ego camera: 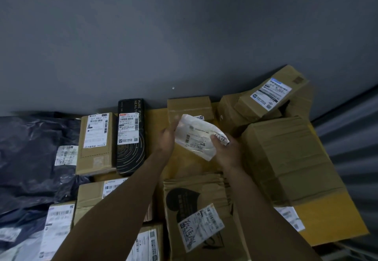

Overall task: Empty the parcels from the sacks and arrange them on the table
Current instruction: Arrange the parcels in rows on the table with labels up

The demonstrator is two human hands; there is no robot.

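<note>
Head camera: I see the white packet (199, 135) held over the bare strip of table (331, 219) between the black box (131, 137) and the big carton (286, 154). The right hand (225, 150) pinches its near end, thumb on top. The left hand (167, 137) lies against its other edge, and I cannot tell if the hidden fingers curl. I judge the limp packet could sag and slip from that end pinch, or a reach toward the back could nudge the tilted box (272, 94) off its pile.
</note>
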